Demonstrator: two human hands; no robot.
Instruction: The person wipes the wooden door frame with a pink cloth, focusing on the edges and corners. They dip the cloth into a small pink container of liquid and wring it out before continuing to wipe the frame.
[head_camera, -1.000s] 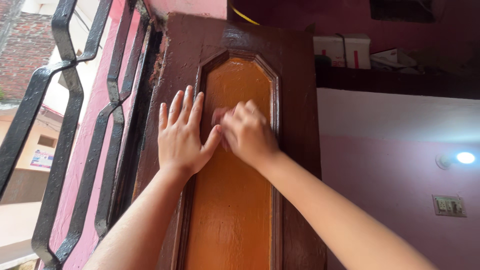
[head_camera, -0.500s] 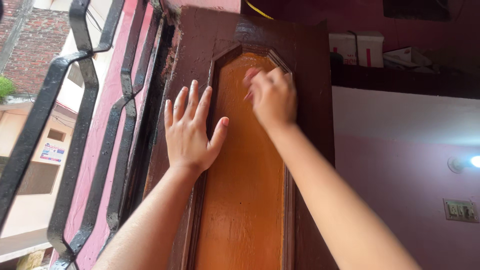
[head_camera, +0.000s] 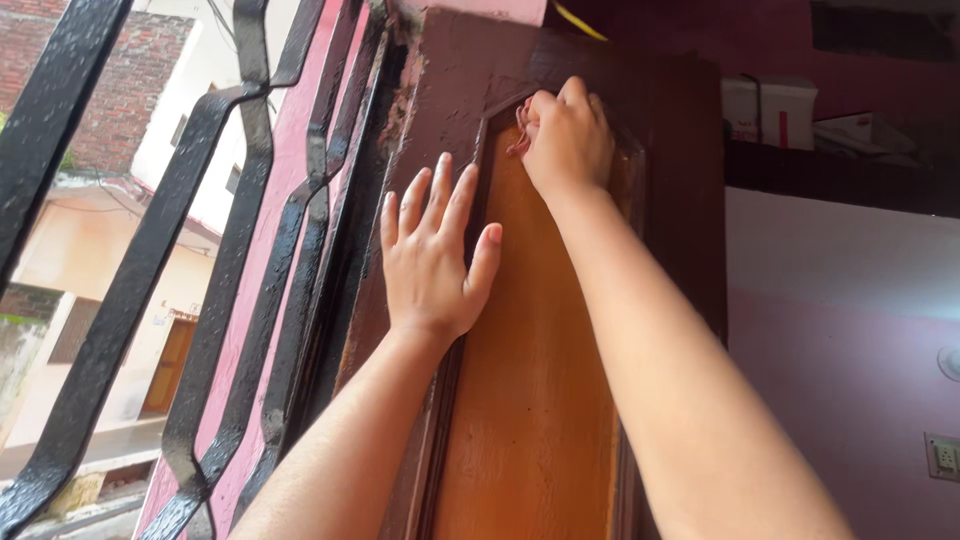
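A dark brown wooden shutter (head_camera: 430, 90) with an orange inset panel (head_camera: 540, 400) stands open before me. My left hand (head_camera: 432, 258) lies flat on its frame and panel edge, fingers spread. My right hand (head_camera: 566, 138) is closed around a small reddish-pink cloth (head_camera: 520, 135) and presses it into the panel's upper left corner, near the moulding. Most of the cloth is hidden under the fingers.
Black wavy iron window bars (head_camera: 230, 260) and a pink window frame (head_camera: 270, 250) stand to the left, with buildings outside. On the right are a pink and white wall (head_camera: 840, 300), a dark shelf with white boxes (head_camera: 770, 110), and a wall socket (head_camera: 942, 457).
My right hand has slid the cloth from the panel's middle up to its top left corner. My left hand stayed flat on the shutter. The view shifted right.
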